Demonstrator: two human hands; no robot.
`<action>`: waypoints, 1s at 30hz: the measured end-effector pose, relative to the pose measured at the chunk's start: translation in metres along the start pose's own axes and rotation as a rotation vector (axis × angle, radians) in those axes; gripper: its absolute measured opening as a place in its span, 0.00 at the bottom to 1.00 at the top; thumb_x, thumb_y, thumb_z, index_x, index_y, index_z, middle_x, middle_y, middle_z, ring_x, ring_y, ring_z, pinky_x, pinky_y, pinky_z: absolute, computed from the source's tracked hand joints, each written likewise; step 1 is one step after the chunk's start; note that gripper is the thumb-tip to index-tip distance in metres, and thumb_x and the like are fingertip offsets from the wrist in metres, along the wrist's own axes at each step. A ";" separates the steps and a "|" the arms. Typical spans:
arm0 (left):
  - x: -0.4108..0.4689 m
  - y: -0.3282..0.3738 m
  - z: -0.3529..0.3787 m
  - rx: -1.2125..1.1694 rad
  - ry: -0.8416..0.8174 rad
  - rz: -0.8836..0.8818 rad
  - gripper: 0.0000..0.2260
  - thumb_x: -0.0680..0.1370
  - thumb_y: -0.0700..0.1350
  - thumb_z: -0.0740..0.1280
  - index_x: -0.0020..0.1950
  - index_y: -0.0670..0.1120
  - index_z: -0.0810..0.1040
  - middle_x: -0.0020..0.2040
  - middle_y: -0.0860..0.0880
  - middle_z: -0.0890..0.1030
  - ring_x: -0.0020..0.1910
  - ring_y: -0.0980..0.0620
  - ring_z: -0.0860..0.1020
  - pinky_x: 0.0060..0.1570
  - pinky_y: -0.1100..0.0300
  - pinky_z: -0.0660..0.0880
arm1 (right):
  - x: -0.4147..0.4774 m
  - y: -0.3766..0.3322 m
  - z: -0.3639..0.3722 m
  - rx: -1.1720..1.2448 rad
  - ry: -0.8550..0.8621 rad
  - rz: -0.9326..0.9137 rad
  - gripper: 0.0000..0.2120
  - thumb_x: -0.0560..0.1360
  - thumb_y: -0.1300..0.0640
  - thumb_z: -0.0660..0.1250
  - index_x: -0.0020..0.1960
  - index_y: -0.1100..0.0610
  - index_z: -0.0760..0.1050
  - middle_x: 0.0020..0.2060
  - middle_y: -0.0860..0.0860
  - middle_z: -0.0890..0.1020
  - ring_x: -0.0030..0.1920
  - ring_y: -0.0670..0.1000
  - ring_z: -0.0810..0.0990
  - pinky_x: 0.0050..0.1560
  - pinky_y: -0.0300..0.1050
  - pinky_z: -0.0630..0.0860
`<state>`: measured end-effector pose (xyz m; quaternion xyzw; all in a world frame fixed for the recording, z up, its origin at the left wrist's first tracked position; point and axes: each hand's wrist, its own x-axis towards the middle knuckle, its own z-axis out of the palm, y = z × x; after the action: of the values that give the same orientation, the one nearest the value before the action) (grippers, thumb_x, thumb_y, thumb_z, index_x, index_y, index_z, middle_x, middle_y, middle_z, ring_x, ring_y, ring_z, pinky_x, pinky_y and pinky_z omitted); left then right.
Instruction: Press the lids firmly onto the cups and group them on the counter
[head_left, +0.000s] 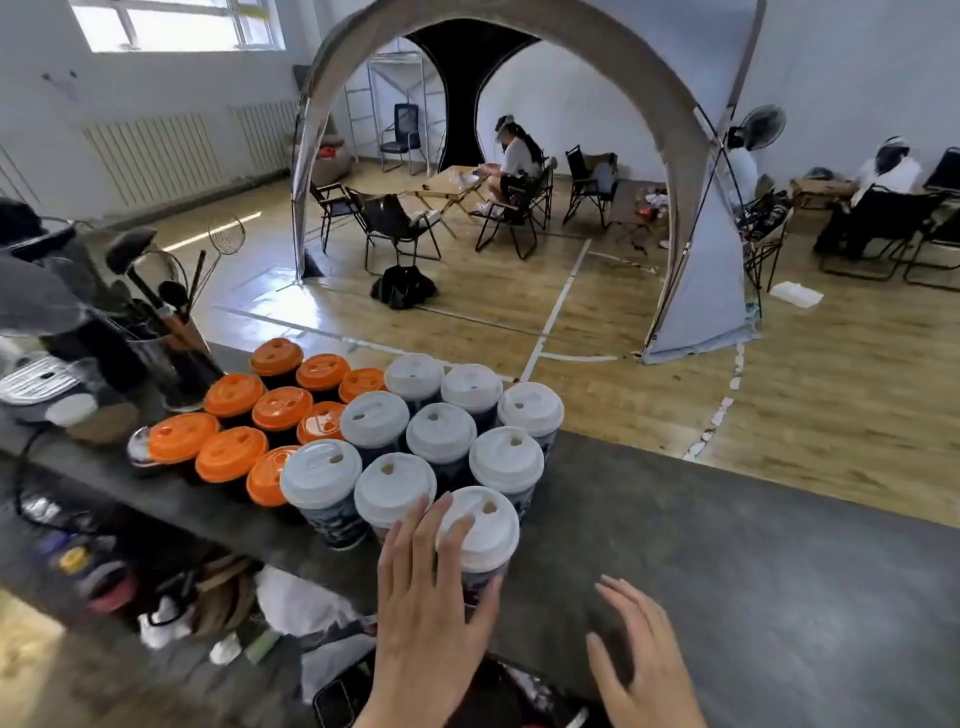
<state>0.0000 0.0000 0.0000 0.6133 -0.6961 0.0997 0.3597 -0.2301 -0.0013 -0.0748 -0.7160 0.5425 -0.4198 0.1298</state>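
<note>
A wooden floor (779, 415) with white lines; white walls (857, 62); a bright window (176, 23); radiators (156, 156); an arched grey tent (696, 291); folding chairs (395, 223).

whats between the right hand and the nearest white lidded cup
Nothing: in the head view only bare grey counter separates the right hand from the nearest white-lidded cup, which the left hand touches.

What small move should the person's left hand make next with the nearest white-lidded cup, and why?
Probably nudge the nearest cup forward against the white-lidded group. The left hand rests open against its side, the lid looks seated, and the cup stands a little nearer the counter edge than its neighbours. The right hand hovers free.
</note>
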 end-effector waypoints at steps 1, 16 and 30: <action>0.002 -0.004 -0.001 -0.018 -0.025 0.000 0.28 0.72 0.52 0.78 0.67 0.49 0.72 0.71 0.44 0.75 0.74 0.41 0.70 0.73 0.43 0.65 | 0.003 -0.004 0.001 0.024 0.010 -0.017 0.20 0.79 0.40 0.60 0.67 0.49 0.73 0.64 0.42 0.76 0.67 0.45 0.72 0.71 0.30 0.60; 0.016 0.016 -0.023 -0.618 -0.053 0.021 0.20 0.71 0.50 0.80 0.55 0.50 0.73 0.69 0.54 0.73 0.70 0.51 0.73 0.66 0.64 0.69 | 0.025 -0.076 -0.012 0.368 -0.332 0.271 0.37 0.72 0.49 0.78 0.75 0.44 0.62 0.70 0.38 0.73 0.71 0.41 0.71 0.70 0.40 0.71; 0.078 0.092 -0.007 -1.030 -0.138 -0.191 0.21 0.71 0.57 0.78 0.58 0.53 0.75 0.62 0.57 0.78 0.66 0.47 0.77 0.60 0.42 0.77 | 0.041 -0.066 -0.084 0.571 -0.126 0.374 0.34 0.67 0.42 0.78 0.69 0.43 0.69 0.58 0.42 0.82 0.60 0.45 0.81 0.59 0.44 0.77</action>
<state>-0.0821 -0.0357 0.0814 0.4227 -0.6182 -0.3291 0.5752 -0.2460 0.0102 0.0377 -0.5633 0.5159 -0.4787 0.4330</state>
